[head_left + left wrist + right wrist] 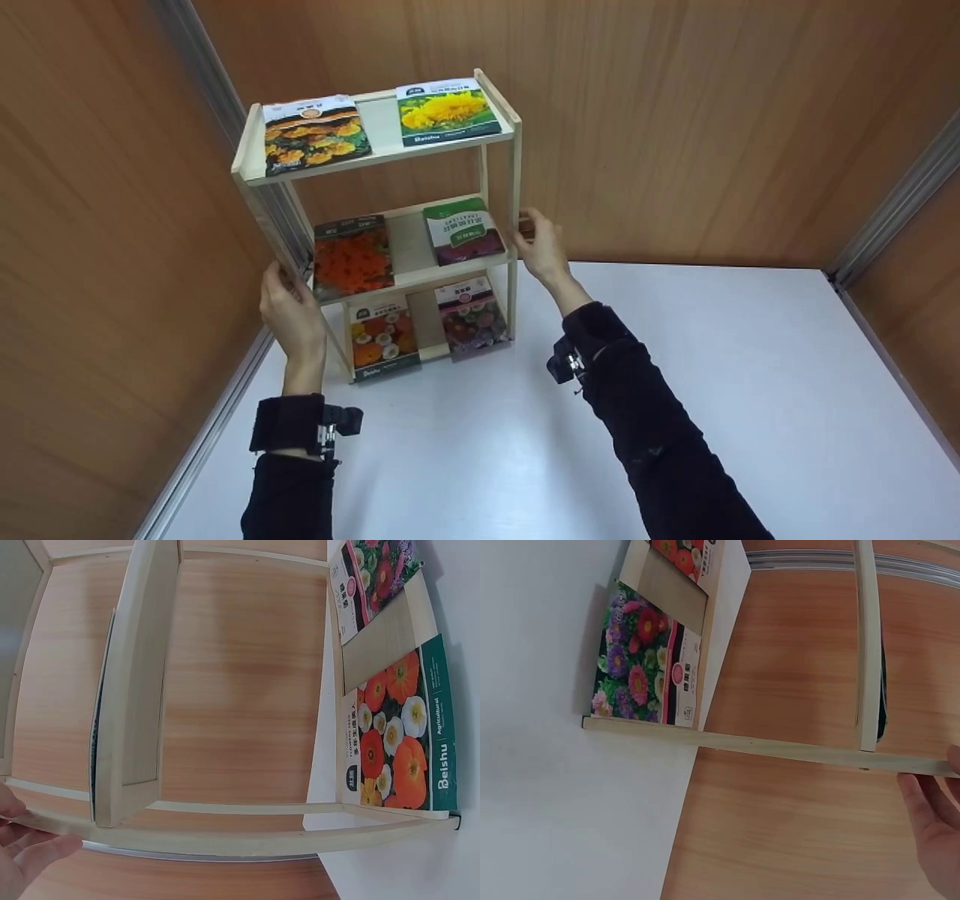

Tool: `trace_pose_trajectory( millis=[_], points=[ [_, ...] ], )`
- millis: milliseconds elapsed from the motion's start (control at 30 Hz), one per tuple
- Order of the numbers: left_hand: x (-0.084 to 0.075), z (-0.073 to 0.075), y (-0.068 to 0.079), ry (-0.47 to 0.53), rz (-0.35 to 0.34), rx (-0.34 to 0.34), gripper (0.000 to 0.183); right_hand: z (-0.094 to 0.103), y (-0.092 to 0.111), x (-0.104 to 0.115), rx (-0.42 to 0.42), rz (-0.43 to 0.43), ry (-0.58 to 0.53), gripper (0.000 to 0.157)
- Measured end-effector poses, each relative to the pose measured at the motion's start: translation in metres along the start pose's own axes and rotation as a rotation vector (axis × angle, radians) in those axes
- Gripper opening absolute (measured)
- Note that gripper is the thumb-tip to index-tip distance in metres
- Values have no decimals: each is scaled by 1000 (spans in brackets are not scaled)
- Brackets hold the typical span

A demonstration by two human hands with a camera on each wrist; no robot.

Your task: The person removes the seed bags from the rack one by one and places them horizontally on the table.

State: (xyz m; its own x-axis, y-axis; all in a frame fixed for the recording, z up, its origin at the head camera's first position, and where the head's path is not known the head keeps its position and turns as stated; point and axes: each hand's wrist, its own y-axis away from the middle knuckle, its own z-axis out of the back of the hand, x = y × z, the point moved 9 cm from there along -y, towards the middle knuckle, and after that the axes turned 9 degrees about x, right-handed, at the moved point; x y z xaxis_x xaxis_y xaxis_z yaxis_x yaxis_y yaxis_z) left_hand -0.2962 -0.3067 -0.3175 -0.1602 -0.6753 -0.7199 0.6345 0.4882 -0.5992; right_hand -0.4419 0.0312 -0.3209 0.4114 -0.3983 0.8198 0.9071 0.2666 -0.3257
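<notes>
A three-tier wooden shelf rack (411, 244) stands on the white table, with seed packets lying on each tier. On top are an orange-flower packet (319, 139) and a yellow-flower packet (448, 112). The middle tier carries a red-flower packet (352, 259) and a green-and-white packet (463, 232). Below them lie a poppy packet (394, 735) and a mixed-flower packet (641, 660). My left hand (296, 322) grips the rack's left front post near the middle tier. With thumb and fingers, my right hand (544, 251) holds the right post at about that height.
Wood-grain panels rise behind the rack (675, 135) and close on its left (112, 262). Metal profiles run along the panel corners (892, 202). The white tabletop (712, 360) stretches to the front and right.
</notes>
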Motion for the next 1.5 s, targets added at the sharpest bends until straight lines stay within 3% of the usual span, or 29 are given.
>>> trace_pose_trajectory(
  millis=[567,833,1067,1500],
  points=[
    [-4,-1,1,-4,-67,-23,27,4,-1,3,-40,171,42,26],
    [-3,0,3,-46,-70,-23,28,0,-1,3,2,173,34,27],
    [-4,-2,3,-64,-79,-31,27,3,1,3,-17,193,42,29],
    [-5,-2,0,-111,-105,1,30,5,-4,-2,28,174,-5,31]
  ],
)
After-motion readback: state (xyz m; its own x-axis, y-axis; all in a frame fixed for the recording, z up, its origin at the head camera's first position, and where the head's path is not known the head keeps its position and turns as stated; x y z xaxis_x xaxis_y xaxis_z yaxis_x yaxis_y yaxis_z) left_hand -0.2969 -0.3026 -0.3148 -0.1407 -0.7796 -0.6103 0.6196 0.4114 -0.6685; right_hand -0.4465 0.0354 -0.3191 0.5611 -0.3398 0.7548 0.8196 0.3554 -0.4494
